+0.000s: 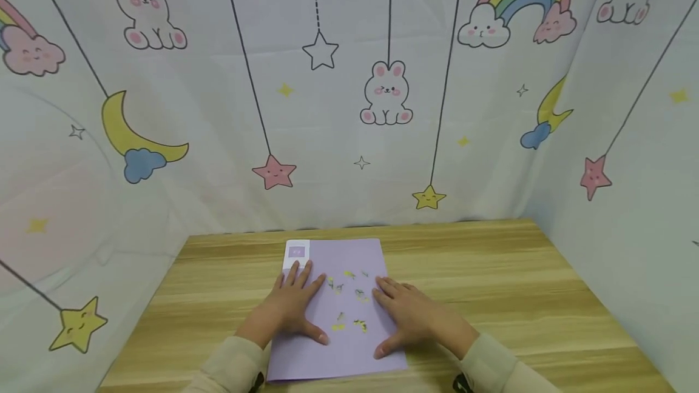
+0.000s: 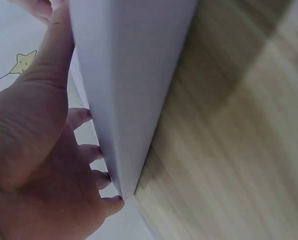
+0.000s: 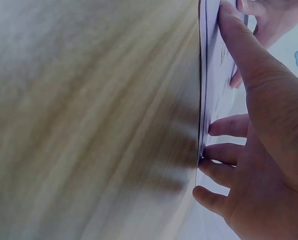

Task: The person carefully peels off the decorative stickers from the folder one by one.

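Centrally, pale-purple rectangular paper booklet (image 1: 338,359): lying flat on the brown wood-grain table (image 1: 480,278), folded side on our left, layered edges on our right, apparently set so that each of our hands can reach one long side.
Left hand (image 1: 295,307): spread wide, gripping nothing; its fingers fan toward the white corner label (image 1: 297,247) and its thumb lies lower on the cover, a stance we judge suited to steadying that side.
Right hand (image 1: 408,310): also wide, with nothing in its grasp; fingertips meet the far side along the edge, thumb well apart from them and nearer us, perhaps so the pressure is shared along the length.
Small yellow and grey-green decorations (image 1: 360,324): scattered over the cover between our two hands, which leave them uncovered, perhaps to avoid rubbing them; we cannot tell whether they are printed or stuck on.
White corner label: at the upper left, with a small purple picture; its text is too small for us to read.
White cartoon-patterned cloth (image 1: 338,120): hanging behind and beside the table, likely as a plain screen round our workspace.
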A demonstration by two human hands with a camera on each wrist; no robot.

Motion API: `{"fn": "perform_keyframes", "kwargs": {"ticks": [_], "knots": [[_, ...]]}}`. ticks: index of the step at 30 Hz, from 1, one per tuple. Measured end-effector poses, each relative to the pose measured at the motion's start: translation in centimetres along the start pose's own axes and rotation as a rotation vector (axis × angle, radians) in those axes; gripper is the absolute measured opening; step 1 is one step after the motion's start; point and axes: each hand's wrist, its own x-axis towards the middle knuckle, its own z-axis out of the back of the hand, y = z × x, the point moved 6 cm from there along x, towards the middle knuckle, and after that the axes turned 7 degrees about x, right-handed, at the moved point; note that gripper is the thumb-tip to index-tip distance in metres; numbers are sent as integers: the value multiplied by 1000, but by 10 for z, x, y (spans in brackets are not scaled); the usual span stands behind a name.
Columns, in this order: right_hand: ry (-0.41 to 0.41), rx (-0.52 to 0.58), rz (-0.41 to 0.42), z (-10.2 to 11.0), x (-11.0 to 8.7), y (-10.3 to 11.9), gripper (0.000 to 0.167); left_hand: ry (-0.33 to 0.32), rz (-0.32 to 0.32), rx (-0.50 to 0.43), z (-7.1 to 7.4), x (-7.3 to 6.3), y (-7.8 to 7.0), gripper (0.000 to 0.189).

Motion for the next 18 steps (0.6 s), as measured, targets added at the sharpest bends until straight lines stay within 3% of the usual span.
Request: {"fn": "perform_keyframes", "kwargs": {"ticks": [9, 18], "knots": [[-20, 7, 4, -4, 1, -1, 128, -28, 17, -11, -4, -2, 1, 124], [-45, 20, 6, -6, 1, -1, 128, -119, 24, -31, -5, 12, -5, 121]]}}
